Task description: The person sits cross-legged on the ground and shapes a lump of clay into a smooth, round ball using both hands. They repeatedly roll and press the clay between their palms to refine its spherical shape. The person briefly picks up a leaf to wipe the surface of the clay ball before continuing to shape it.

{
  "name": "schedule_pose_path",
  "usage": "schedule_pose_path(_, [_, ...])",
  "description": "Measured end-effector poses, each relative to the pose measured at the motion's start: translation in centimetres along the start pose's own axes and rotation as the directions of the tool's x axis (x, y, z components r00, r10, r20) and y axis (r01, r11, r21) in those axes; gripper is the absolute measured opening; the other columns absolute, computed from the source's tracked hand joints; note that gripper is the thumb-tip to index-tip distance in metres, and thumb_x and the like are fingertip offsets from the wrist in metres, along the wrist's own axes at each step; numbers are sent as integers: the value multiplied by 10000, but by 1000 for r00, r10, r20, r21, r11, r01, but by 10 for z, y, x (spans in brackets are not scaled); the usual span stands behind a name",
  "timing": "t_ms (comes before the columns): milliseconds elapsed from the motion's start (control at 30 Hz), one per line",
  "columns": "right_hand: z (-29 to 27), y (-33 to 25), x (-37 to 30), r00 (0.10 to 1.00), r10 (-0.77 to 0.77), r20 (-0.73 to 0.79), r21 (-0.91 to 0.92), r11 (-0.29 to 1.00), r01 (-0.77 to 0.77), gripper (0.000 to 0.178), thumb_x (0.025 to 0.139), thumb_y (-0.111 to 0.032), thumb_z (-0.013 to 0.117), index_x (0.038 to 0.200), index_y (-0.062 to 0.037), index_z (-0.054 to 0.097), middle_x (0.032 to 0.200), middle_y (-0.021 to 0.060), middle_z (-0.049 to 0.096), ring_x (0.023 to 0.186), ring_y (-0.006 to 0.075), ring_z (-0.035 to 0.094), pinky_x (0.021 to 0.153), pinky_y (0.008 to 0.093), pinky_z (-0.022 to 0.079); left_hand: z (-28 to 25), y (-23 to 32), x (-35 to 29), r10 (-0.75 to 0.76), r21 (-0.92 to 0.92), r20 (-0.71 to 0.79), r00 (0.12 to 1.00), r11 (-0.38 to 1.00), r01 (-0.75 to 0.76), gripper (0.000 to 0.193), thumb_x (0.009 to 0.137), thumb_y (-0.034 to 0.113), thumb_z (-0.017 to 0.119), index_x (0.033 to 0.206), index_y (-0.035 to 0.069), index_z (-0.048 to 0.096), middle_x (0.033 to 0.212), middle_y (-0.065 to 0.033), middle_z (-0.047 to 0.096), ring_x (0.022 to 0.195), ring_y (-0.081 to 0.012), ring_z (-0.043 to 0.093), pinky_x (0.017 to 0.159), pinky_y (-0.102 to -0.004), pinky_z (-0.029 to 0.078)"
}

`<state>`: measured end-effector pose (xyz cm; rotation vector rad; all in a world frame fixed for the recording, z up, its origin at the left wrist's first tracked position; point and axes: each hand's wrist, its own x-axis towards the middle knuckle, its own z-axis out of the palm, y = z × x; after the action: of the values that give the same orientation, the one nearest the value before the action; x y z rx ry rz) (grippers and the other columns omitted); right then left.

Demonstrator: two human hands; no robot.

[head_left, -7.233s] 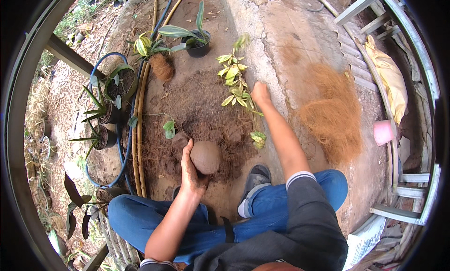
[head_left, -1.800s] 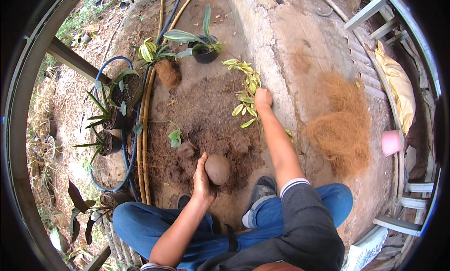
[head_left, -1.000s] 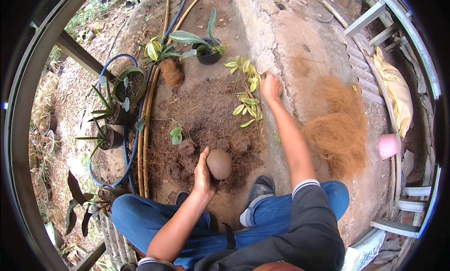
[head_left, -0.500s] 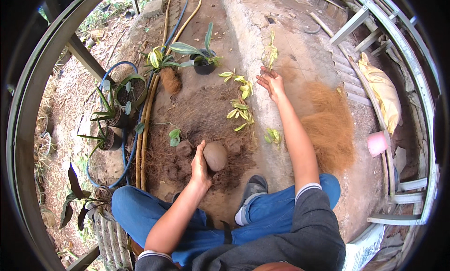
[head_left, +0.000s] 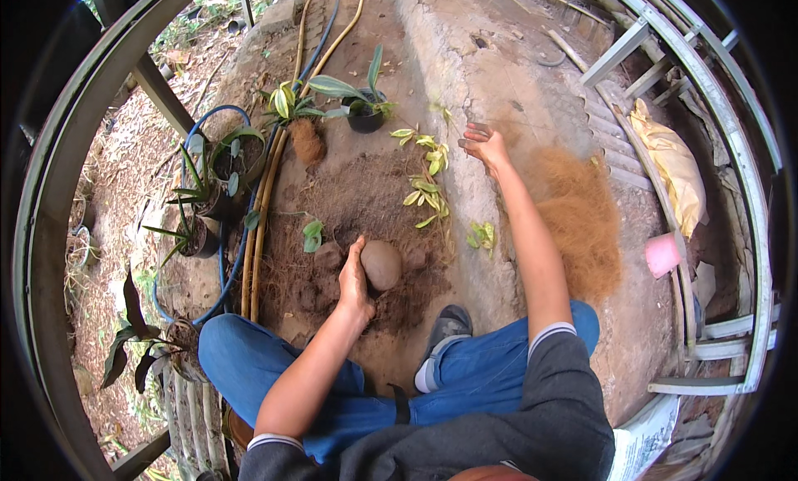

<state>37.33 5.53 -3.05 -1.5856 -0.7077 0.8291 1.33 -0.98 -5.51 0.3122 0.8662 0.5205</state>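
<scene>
My left hand point(head_left: 355, 286) cups a smooth, round ball of brown mud point(head_left: 381, 266) from its left side, above a patch of dark soil point(head_left: 324, 294). Further up and to the right, my right hand point(head_left: 484, 146) reaches over the concrete ledge, fingers apart and slightly curled, with nothing visible between them. A small yellow-green leafy sprig point(head_left: 446, 113) shows blurred just beyond its fingertips, apart from them. Several variegated cuttings point(head_left: 428, 190) lie in a line along the ledge's left edge, and another cutting point(head_left: 482, 236) is on the ledge nearer to me.
Loose brown coconut fibre point(head_left: 578, 223) is heaped right of my right forearm. A pink cup point(head_left: 663, 255) lies near the right railing. Potted plants point(head_left: 364, 111) stand ahead and to the left, beside yellow and blue hoses point(head_left: 258, 223). A green-leaved seedling point(head_left: 312, 236) is by the soil.
My right hand has drawn slightly nearer to me and its fingers have come away from the sprig, which has shifted left. The left hand keeps the mud ball in nearly the same place.
</scene>
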Motion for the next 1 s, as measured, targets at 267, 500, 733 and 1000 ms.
schedule_pose_path(267, [2,69,15,958,288,-18,-85,954,-288,386,764,78,619,1130,-37,576,1021,98,650,841,167,650,680,282,556,6,-1,-2,-8,34,-60,998,999,10,556,904,548,396,1293,151,385,1253,-112,500,1117,-284,528,902,-496,434])
schedule_pose_path(500, [14,121,44,970,144,-194,-369,906,-208,231,841,-87,609,1069,-55,626,930,68,659,764,143,652,583,274,530,5,-5,5,-75,3,-114,991,997,76,560,891,533,431,1277,128,398,1217,-119,524,1101,-269,540,926,-452,426])
schedule_pose_path(733, [23,175,66,953,229,-197,-386,876,-290,296,787,73,516,1079,82,564,765,181,670,658,233,693,504,326,538,8,-3,3,-148,-58,-157,976,988,141,576,856,552,475,1226,111,468,1167,-120,560,1078,-258,551,925,-438,416])
schedule_pose_path(1000, [43,194,54,937,-213,-276,-816,567,-111,293,773,69,534,1050,11,607,857,147,680,720,198,673,543,293,512,4,-2,6,-97,-44,-208,973,995,89,582,848,565,477,1232,128,465,1155,-104,566,1063,-256,553,928,-450,408])
